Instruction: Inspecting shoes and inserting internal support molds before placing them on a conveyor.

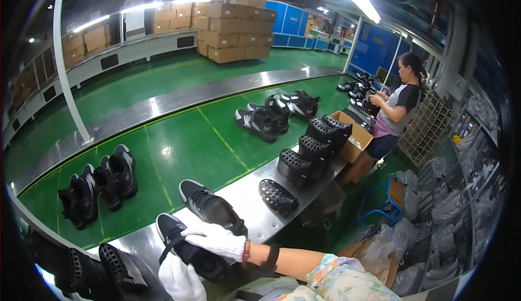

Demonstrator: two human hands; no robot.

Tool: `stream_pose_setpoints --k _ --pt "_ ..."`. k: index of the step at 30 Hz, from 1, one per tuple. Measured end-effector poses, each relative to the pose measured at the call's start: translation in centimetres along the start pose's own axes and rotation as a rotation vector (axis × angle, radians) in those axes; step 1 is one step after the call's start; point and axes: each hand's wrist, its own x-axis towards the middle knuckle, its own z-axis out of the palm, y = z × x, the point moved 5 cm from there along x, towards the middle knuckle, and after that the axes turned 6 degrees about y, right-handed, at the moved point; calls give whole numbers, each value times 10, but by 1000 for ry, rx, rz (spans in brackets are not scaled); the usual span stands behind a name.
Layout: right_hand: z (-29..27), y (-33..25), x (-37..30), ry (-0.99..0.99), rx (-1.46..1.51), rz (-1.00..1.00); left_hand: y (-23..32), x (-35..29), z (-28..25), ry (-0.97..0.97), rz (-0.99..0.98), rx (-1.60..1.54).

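A black sneaker with a grey toe point(169, 224) is at the near edge of the work line, between my two white-gloved hands. My right hand point(217, 240) lies across its top, fingers closed at the strap near the opening. My left hand point(180, 280) grips its near side; some of its fingers are hidden. Just beyond, a matching sneaker point(209, 202) rests on the metal ledge point(251, 207). A black perforated shoe-shaped piece point(278, 196) lies to the right on that ledge.
Sneakers point(116, 176) stand on the green belt point(168, 151), with several more point(263, 119) farther along. Stacked perforated black pieces point(312, 151) and an open carton point(355, 138) are at the right. A co-worker point(399, 105) stands beyond them. More perforated pieces point(120, 268) sit lower left.
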Motion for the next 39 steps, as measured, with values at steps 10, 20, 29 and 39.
stream_pose_setpoints --k 10,20,29,39 --pt "4 -32 11 -128 -81 47 -63 -22 -4 113 -150 227" --pt "9 -33 13 -106 17 164 -35 -48 8 -27 -139 278" --pt "-48 -80 -11 83 -249 -75 -38 -61 -29 71 -272 64" --pt "-47 -73 -32 -432 -824 105 -32 3 70 -105 -451 -114"
